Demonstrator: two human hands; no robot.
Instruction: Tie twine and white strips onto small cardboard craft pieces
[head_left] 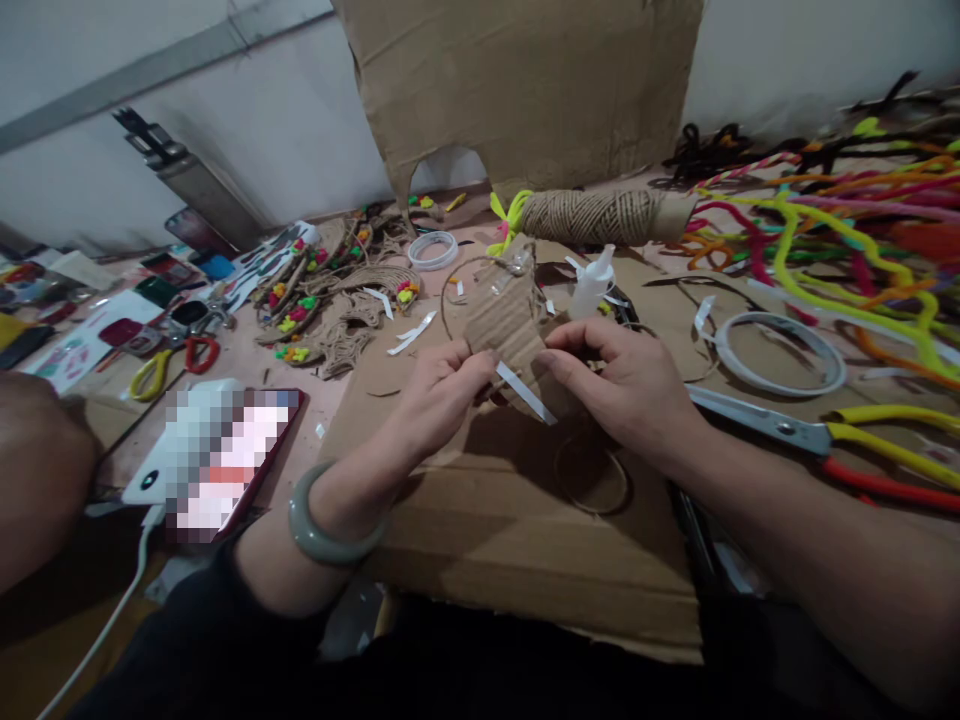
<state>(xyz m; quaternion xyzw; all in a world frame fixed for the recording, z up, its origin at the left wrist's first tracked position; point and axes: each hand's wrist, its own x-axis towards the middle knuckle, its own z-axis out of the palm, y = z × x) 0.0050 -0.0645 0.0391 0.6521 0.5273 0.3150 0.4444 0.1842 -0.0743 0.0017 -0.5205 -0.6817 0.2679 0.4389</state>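
- One head-worn camera looks forward and down from the person's eye level.
- Left hand and right hand lie near, mid-frame.
- Pale wall stands farther back.

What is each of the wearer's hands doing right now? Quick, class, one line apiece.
Left hand: closed, holding the small corrugated cardboard piece.
Right hand: closed, thumb and fingers pinching the same piece's other side.
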